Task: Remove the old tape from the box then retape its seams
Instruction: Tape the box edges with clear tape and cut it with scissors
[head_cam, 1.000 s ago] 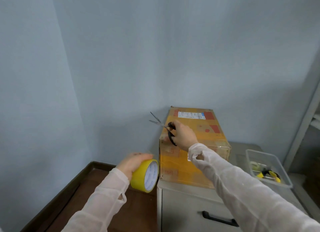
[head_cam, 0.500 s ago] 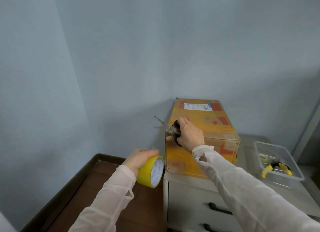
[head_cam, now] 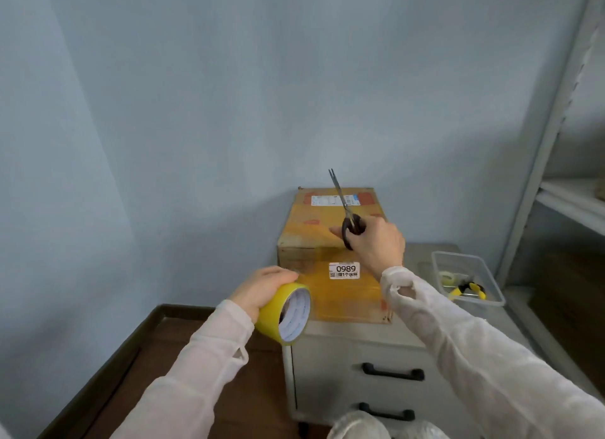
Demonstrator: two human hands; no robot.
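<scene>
A brown cardboard box (head_cam: 314, 222) covered in yellowish tape stands on a grey drawer cabinet (head_cam: 343, 350), with a white 0989 label on its front face. My right hand (head_cam: 376, 242) hovers over the box's top near its front edge and grips black-handled scissors (head_cam: 347, 212), blades nearly closed and pointing up and away. My left hand (head_cam: 262, 288) holds a yellow tape roll (head_cam: 284, 311) at the box's lower left front corner, its open core facing right.
A clear plastic tub (head_cam: 484, 275) with a small tape roll and a yellow-black tool sits on the cabinet to the right. Metal shelving (head_cam: 556, 144) rises at the far right. A dark wooden surface (head_cam: 147, 356) lies lower left. Blue walls close in behind.
The view has shifted so the box's front face now shows. My right hand has swung the scissors from pointing left off the box's corner to pointing up over its top. The roll stays low left.
</scene>
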